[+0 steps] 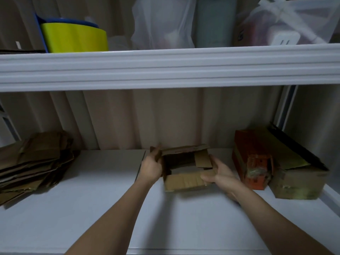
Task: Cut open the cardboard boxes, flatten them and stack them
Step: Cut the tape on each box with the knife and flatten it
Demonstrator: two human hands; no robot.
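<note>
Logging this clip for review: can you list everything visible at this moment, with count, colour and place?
open cardboard box: 1, brown, centre of lower shelf, held from both sides
flattened cardboard stack: 1 pile, brown, left on lower shelf
orange-red box: 1, right on lower shelf
olive-brown box: 1, far right, beside the orange-red box
lower shelf: 1, white
upper shelf: 1, white, across the frame
yellow-green container: 1, with blue behind it, upper shelf left
white plastic bag: 1, upper shelf centre
clear bag: 1, tied, upper shelf right, contents unclear
left hand: grips the box's left side
right hand: grips the box's right side
</note>
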